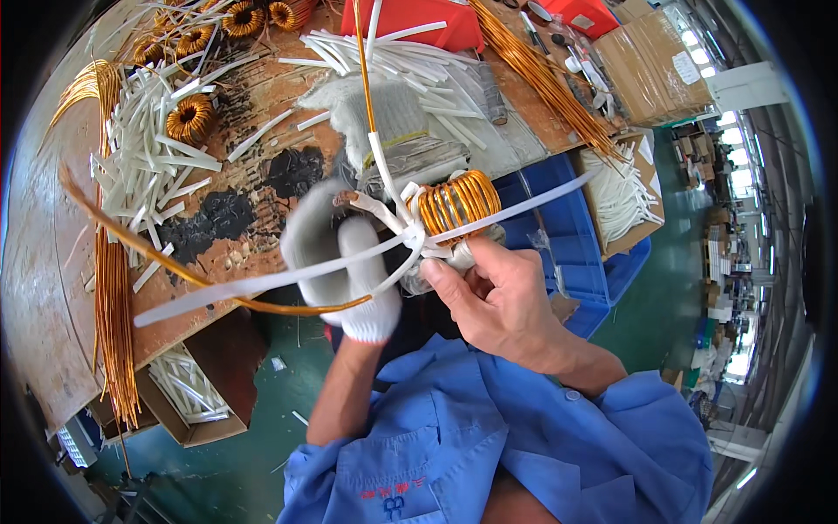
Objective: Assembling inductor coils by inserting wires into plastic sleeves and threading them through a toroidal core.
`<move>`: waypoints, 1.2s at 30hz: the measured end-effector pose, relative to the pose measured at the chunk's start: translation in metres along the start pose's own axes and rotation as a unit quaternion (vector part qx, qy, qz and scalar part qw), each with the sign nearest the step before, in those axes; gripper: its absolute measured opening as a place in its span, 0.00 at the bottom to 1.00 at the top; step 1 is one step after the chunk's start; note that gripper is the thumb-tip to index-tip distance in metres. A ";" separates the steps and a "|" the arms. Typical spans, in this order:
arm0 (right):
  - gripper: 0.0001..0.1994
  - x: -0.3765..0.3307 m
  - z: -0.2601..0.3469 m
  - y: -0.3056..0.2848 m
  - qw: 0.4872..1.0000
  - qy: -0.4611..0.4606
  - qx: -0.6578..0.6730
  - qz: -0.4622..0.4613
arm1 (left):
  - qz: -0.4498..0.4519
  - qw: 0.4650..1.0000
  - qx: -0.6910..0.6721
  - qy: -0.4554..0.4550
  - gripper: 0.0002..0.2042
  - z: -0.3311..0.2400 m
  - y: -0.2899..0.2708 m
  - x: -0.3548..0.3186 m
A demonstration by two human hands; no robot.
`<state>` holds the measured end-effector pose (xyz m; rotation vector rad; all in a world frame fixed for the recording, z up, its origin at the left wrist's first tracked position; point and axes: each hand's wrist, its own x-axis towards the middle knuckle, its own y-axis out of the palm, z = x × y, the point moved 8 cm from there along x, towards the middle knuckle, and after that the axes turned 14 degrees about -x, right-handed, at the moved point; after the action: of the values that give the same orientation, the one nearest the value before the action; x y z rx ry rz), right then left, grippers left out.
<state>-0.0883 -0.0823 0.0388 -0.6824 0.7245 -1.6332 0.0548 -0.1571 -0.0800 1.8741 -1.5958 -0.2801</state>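
In front of me is a ring-shaped coil [460, 208] wound with thick copper wire. My right hand [506, 310] is bare and closed, its thumb and forefinger gripping the coil's lower side. One copper lead in a white sleeve [382, 166] rises from it; another copper lead [205, 281] sweeps out to the left. Long translucent white strips [262, 284] stretch left and right from a bunched white spot [414, 236] beside the coil. My left hand [362, 279], in a white knitted glove, is just left of the coil, close to the sleeved leads. Motion blurs its fingers, so their grip is unclear.
White sleeve pieces [153, 148] and finished coils [190, 119] cover the bench's left side. Copper wire bundles [113, 306] hang over its edge. A grey cloth-wrapped block [415, 157] stands ahead. Blue bins [559, 236] and a carton of white tubing [624, 205] are right.
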 end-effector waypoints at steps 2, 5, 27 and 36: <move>0.11 0.001 -0.004 0.001 1.000 0.001 0.006 0.002 | 0.128 0.982 0.091 0.107 0.25 -0.035 0.024 -0.011; 0.11 -0.004 -0.010 0.003 0.999 -0.001 -0.014 0.047 | 0.156 0.986 0.053 -0.021 0.24 -0.032 0.037 -0.004; 0.20 0.048 0.097 0.037 0.941 -0.143 0.306 0.033 | 0.129 0.986 0.009 -0.102 0.31 -0.014 0.024 0.001; 0.15 -0.005 0.114 0.044 0.912 -0.183 0.228 0.289 | 0.087 0.989 -0.019 -0.121 0.28 -0.037 0.011 -0.020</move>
<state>0.0271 -0.0945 0.0781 -0.3639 0.2148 -1.0250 0.0618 -0.1259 -0.0504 1.7100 -1.8883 -0.4731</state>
